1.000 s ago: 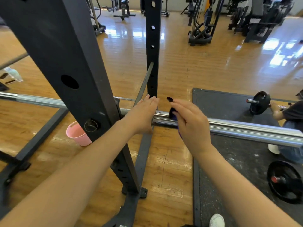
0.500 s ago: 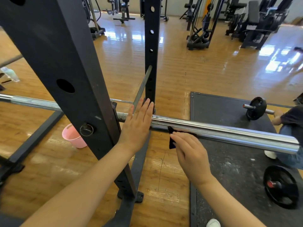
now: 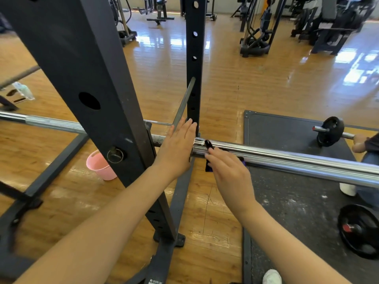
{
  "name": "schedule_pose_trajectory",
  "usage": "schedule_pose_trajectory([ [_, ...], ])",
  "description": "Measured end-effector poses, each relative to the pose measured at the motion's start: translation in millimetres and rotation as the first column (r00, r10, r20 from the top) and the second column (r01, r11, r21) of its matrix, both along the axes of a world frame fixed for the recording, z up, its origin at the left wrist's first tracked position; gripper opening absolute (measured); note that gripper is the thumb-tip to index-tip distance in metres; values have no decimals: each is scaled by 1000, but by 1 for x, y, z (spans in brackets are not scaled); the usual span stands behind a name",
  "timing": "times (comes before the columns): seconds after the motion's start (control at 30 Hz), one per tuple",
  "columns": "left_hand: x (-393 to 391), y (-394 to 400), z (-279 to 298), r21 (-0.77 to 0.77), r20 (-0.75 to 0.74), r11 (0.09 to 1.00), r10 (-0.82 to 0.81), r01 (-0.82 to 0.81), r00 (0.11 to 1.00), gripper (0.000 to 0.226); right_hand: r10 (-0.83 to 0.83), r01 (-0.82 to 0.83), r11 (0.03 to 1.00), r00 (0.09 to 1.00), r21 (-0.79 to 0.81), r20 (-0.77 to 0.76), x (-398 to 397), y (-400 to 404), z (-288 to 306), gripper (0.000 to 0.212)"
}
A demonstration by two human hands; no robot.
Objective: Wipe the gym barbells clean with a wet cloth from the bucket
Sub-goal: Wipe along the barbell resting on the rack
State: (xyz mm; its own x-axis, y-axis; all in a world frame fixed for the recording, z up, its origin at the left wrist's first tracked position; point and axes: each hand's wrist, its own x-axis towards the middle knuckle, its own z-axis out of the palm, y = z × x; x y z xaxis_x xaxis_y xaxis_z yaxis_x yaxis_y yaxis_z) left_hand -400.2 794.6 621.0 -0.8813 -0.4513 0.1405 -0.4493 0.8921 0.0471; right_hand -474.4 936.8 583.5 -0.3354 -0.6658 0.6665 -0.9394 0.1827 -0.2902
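Head view: pressing the flat left hand (image 3: 176,149) on the barbell (image 3: 287,160), holding the dark cloth (image 3: 209,168) against it with the right hand (image 3: 229,173).

Under you is a glossy wooden floor (image 3: 235,83), with a pink bucket (image 3: 100,166) standing on it beside the black rack's base (image 3: 51,171). To your right a black rubber mat (image 3: 291,201) lies on the boards, carrying a weight plate (image 3: 357,230).
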Motion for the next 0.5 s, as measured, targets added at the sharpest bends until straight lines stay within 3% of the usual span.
schedule_pose_trajectory([
  [0.13, 0, 0, 0, 29, -32, 1000, -8, 9, 999, 92, -31, 45, 991, 993, -123, 114, -14, 14, 26, 28],
  [0.27, 0, 1, 0, 36, -37, 999, 4, -2, 999, 94, -64, 90, 990, 971, -105, 230, -38, -17, 45, 23],
  [0.4, 1, 1, 0, 55, -43, 998, 1, 1, 999, 93, -4, 3, 1000, 989, 5, 147, -20, -39, 32, 17],
  [0.5, 1, 0, 0, 46, -36, 999, -5, 6, 999, 89, 28, -28, 998, 1000, 56, 2, -6, -27, 15, 28],
])
